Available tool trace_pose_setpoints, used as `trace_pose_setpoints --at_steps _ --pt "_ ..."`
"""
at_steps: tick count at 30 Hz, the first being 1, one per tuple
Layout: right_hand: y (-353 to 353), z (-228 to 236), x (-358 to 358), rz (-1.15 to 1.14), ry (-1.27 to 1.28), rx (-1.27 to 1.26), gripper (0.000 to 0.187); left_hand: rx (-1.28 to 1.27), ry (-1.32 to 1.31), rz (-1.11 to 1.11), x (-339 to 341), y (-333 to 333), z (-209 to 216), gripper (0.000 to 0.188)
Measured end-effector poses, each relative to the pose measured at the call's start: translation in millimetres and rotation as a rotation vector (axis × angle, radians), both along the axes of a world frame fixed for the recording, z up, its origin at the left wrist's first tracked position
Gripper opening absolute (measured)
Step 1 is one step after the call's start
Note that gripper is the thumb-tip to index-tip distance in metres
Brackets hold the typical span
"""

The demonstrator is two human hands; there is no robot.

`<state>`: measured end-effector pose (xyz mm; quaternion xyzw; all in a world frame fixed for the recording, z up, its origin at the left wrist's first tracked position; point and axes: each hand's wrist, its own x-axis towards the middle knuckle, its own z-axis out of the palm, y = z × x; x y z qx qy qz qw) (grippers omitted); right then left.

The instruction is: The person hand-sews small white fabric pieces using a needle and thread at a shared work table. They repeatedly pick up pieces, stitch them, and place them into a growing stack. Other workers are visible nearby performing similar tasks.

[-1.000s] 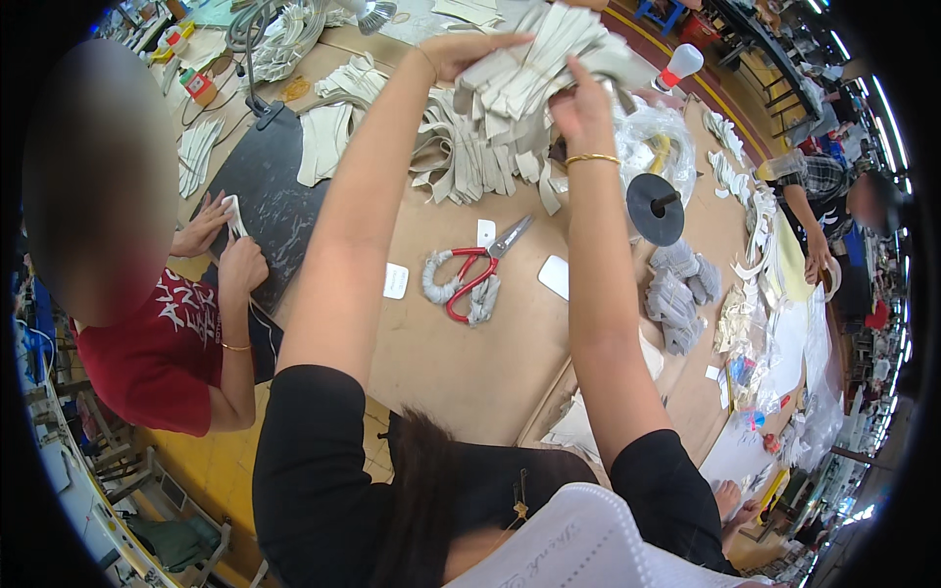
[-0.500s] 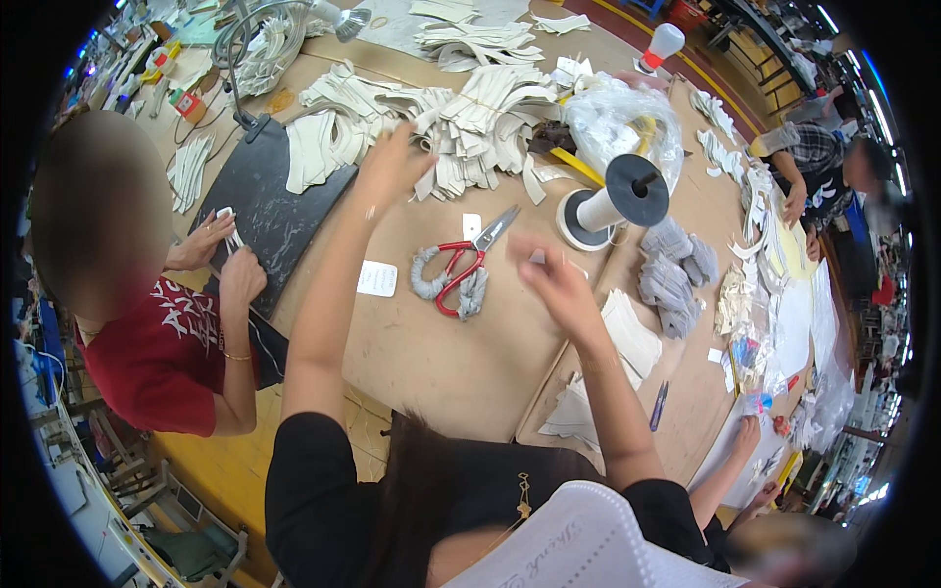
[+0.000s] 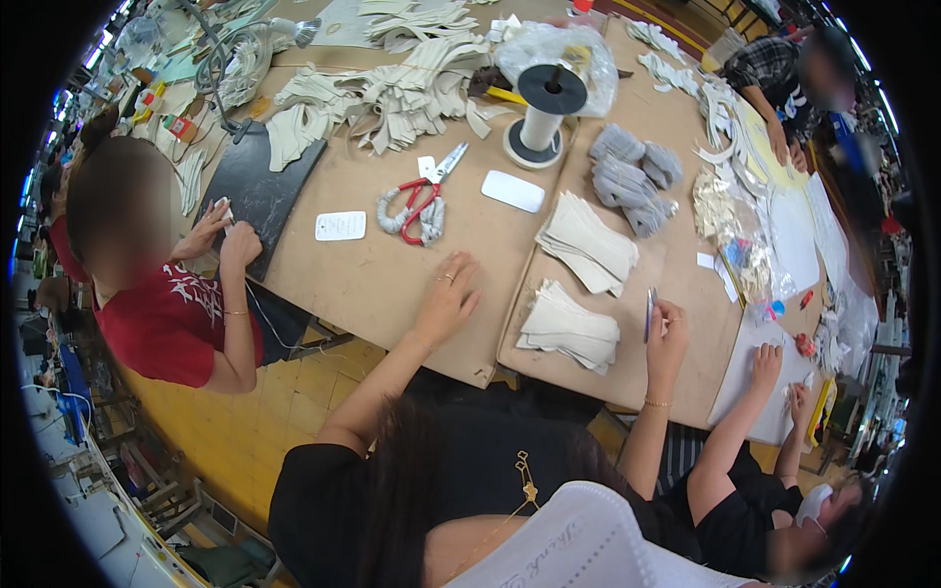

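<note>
1. A slim dark tool [image 3: 650, 316] is by the right hand [image 3: 669, 338]; I can't tell if its fingers pinch it.
2. The left hand [image 3: 449, 299] is over the bench [image 3: 392, 314], fingers a little spread.
3. Two pale piles [image 3: 588, 245] sit left of the tool.
4. Past them: scissors [image 3: 434, 180], a spool [image 3: 539, 130].
5. Something yellow shows fuzzily at the clear bag [image 3: 529, 61].

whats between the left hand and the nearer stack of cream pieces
In the head view, just bare brown tabletop, crossed by a seam, lies between the left hand and that stack.
</note>
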<state>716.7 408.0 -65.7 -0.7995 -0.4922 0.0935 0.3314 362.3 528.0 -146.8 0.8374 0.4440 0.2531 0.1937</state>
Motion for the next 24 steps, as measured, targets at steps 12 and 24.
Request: trace_pose_setpoints --at_steps 12,24 --pt "-7 -58 26 -0.212 -0.079 -0.14 0.027 0.127 0.169 0.015 4 -9 -21 0.044" --pt "-23 -72 21 -0.33 0.22 0.279 0.023 -0.167 -0.172 0.151 22 13 -8 0.041"
